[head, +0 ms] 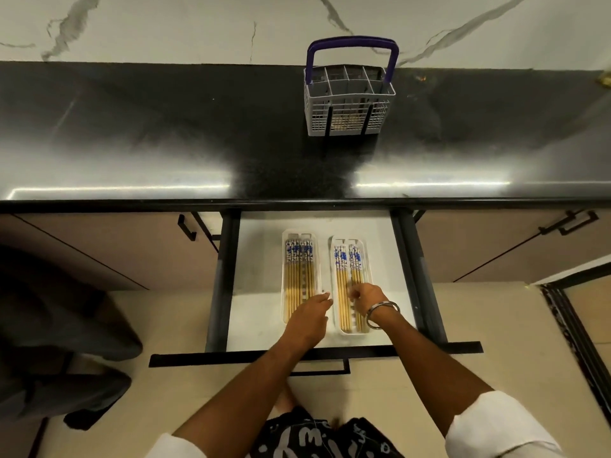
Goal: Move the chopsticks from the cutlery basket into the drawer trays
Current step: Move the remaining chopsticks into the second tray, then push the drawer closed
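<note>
Two clear trays lie side by side in the open drawer (251, 292). The left tray (285, 276) and the right tray (332, 292) each hold several wooden chopsticks with blue-and-white tops, the left set (299, 266) and the right set (345, 269). My left hand (309, 317) reaches over the near end of the left tray, fingers extended toward the gap between the trays. My right hand (367, 297), with a metal bangle on the wrist, has curled fingers on the chopsticks in the right tray. The grey cutlery basket (348, 107) with a purple handle stands on the counter; a few pale sticks show through its lower mesh.
The black countertop (165, 143) runs across the view, its front edge overhanging the drawer's far end. Closed cabinet doors with black handles flank the drawer. A dark chair stands at the left. The drawer front (314, 353) juts toward my legs.
</note>
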